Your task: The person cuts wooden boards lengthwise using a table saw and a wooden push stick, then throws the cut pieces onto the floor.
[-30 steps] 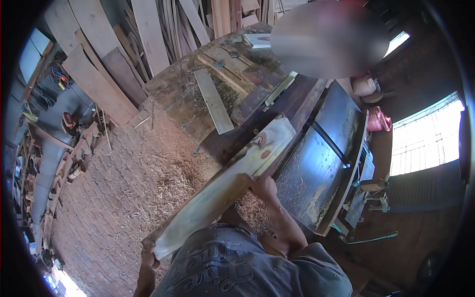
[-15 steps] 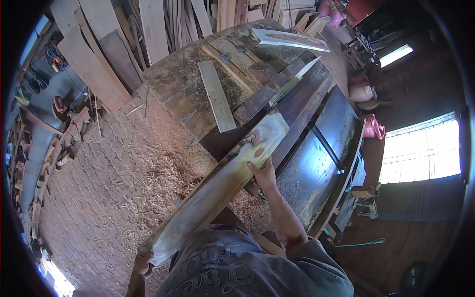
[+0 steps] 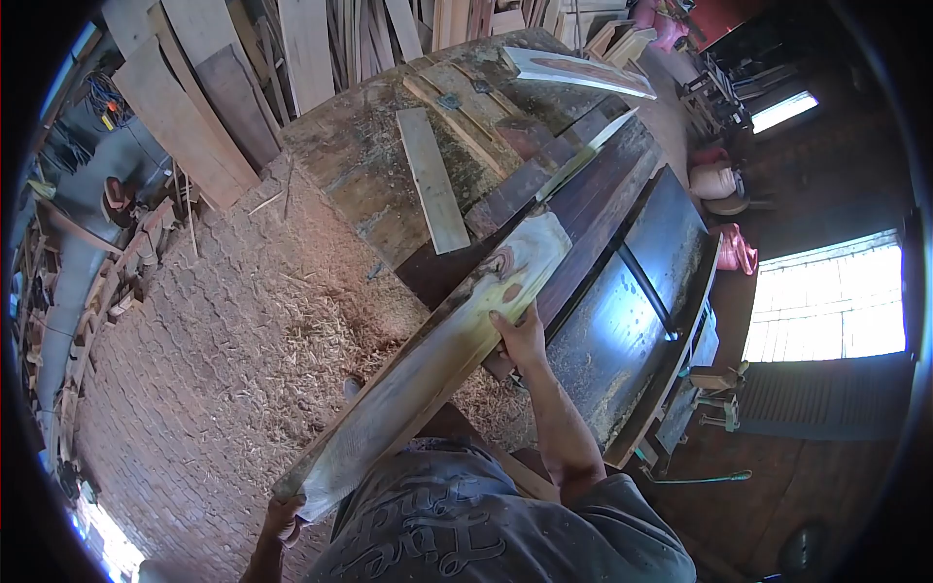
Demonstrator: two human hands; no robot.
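A long wooden plank [image 3: 408, 374] with a dark knotty edge and a yellowish patch runs slantwise in front of my body. My left hand [image 3: 284, 520] is closed around its near end, low in the view. Farther along, my right hand [image 3: 521, 338] grips the plank's right edge, thumb on top and fingers hidden beneath. The plank's far end lies over or just above the dark machine bed [image 3: 607, 185]; I cannot tell whether they touch. Beyond that end, a pale narrow strip [image 3: 588, 155] stretches along the bed.
A worn wooden worktop [image 3: 340, 185] carries a short pale board [image 3: 432, 182] and a wider board [image 3: 578, 73]. A shiny metal table [image 3: 622, 301] stands at the right. Shavings [image 3: 330, 330] cover the brick floor. Tall planks [image 3: 185, 117] lean at the back left.
The view has shifted slightly, and the plank's far end sits a touch higher in it. Both hands keep their hold on the plank.
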